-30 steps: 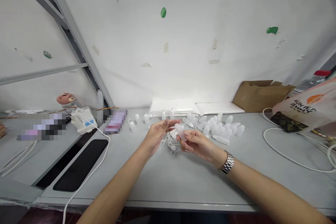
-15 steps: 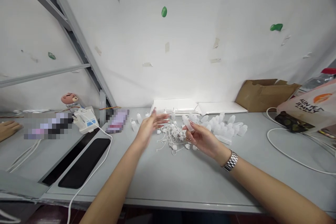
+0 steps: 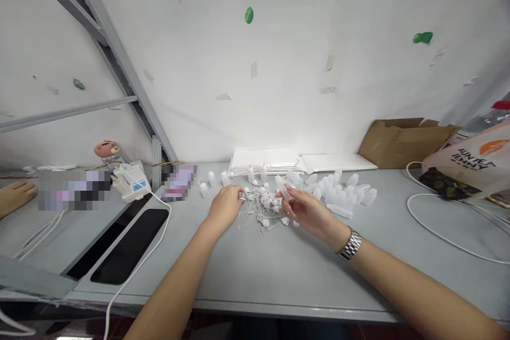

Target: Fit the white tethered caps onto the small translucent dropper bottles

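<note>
Between the thumb and fingers of my right hand (image 3: 305, 210) is a small translucent plastic bottle (image 3: 282, 186), held tilted above the table. My left hand (image 3: 226, 206) is lowered at the left side of a pile of white caps with looped straps (image 3: 265, 204). Its fingers are curled together, and their tips are partly hidden, so what they pinch does not show. To the right of the pile lies a heap of translucent bottles (image 3: 332, 188). Several capped bottles (image 3: 251, 174) stand behind and to the left of my left hand.
White flat sheets (image 3: 265, 159) lie against the wall. A cardboard box (image 3: 406, 143) and a plastic bag (image 3: 470, 156) stand at the right, by a white cable (image 3: 432, 241). Leftward are a phone (image 3: 179, 181), a power strip (image 3: 131, 183), a black pad (image 3: 129, 247) and another person's hand (image 3: 18, 196).
My left hand has come down from above the table to the caps, and its spread fingers have curled together. My right hand keeps the bottle in nearly the same place.
</note>
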A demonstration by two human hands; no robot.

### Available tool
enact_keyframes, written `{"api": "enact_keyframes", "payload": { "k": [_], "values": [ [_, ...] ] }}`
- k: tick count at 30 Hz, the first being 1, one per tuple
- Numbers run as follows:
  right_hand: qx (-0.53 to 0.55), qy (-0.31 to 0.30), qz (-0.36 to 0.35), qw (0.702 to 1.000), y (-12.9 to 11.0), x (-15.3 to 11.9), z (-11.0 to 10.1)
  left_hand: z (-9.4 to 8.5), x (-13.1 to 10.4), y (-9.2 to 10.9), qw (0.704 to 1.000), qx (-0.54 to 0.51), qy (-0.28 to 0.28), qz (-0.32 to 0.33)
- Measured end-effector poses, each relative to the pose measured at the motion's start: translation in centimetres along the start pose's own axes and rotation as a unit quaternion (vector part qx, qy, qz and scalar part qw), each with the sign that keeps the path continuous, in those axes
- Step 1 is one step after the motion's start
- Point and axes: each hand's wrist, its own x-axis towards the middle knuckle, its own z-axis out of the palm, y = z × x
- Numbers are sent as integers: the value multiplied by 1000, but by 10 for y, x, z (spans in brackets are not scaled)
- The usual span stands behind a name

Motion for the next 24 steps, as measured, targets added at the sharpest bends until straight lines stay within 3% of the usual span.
{"api": "enact_keyframes", "payload": {
  "k": [10,19,24],
  "values": [
    [-8,-10,-2,1000,0,-2,1,-7,-1,3,1000,3,0,-1],
    [-37,-20,-2,999,0,-3,3,-14,-1,13,980,-187,75,-7],
    [-54,-22,-2,998,1,-2,4,-13,-1,16,948,-313,66,-12]
  ]
}}
